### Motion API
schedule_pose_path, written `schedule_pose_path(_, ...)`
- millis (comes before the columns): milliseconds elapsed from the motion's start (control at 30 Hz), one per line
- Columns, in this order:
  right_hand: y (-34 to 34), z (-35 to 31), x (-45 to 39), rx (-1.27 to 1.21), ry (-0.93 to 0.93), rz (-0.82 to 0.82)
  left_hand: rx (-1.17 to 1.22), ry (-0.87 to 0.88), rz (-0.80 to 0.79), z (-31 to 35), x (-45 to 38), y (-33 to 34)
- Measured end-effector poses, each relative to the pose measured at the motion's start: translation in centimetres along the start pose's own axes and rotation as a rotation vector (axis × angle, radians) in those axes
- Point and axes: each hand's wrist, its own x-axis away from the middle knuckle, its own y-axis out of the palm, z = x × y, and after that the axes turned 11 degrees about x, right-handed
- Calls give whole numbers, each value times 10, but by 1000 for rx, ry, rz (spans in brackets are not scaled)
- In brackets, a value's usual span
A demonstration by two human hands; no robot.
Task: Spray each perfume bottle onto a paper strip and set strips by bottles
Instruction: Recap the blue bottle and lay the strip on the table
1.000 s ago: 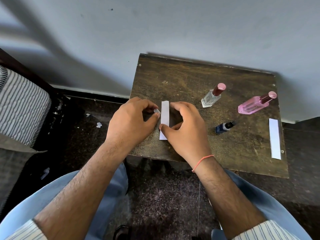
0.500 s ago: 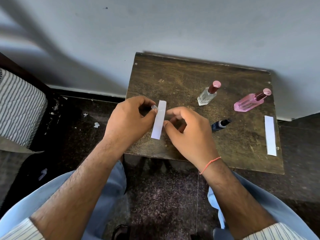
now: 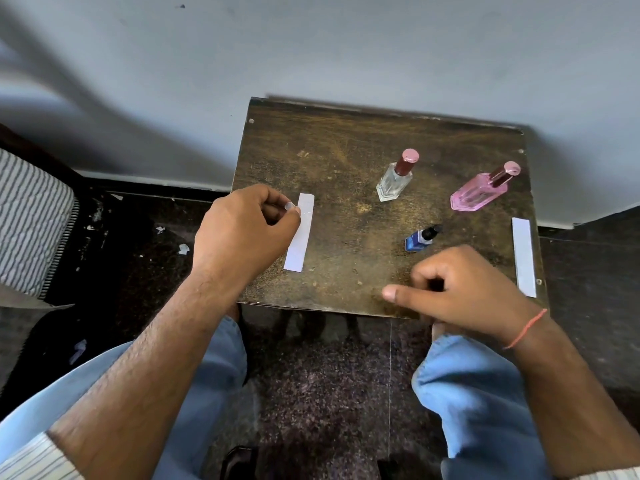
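Observation:
My left hand (image 3: 242, 230) pinches a white paper strip (image 3: 300, 237) by its left edge over the left side of a small dark wooden table (image 3: 332, 147). My right hand (image 3: 460, 296) hovers loosely curled at the table's front right, holding nothing, thumb pointing left. Just beyond it stands a small blue bottle (image 3: 419, 238) with a black top. A clear bottle (image 3: 394, 180) with a maroon cap stands mid-table. A pink bottle (image 3: 479, 194) with a pink cap stands to the right. A second white strip (image 3: 523, 256) lies flat along the table's right edge.
The table stands against a pale wall (image 3: 311, 46). A striped cushion (image 3: 31, 223) is at the left. The dark floor (image 3: 131, 244) has paper scraps on it. My knees in light blue trousers (image 3: 460, 393) are below the table's front edge.
My right hand has let go of the strip and moved right and toward me. My left hand keeps the strip, now tilted and slightly further left.

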Motion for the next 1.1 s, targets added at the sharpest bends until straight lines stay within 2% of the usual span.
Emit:
schedule_pose_path(133, -9, 22, 10, -22, 171, 305, 10, 15, 32, 3, 2, 4)
schedule_pose_path(200, -7, 26, 7, -93, 229, 390, 34, 45, 41, 4, 2, 7)
schedule_pose_path(267, -5, 26, 4, -165, 246, 399, 89, 91, 15, 6, 3, 10)
schedule_pose_path(400, -1, 25, 0, -183, 152, 400, 240, 175, -113, 10, 5, 15)
schedule_pose_path(667, 9, 14, -8, -265, 84, 467, 293, 321, -335, 9, 7, 22)
schedule_pose_path(900, 21, -6, -17, -172, -96, 504, 428, 331, -406, 8, 6, 20)
schedule_pose_path(1100, 25, -5, -22, -149, -147, 542, 444, 369, -405, 6, 5, 16)
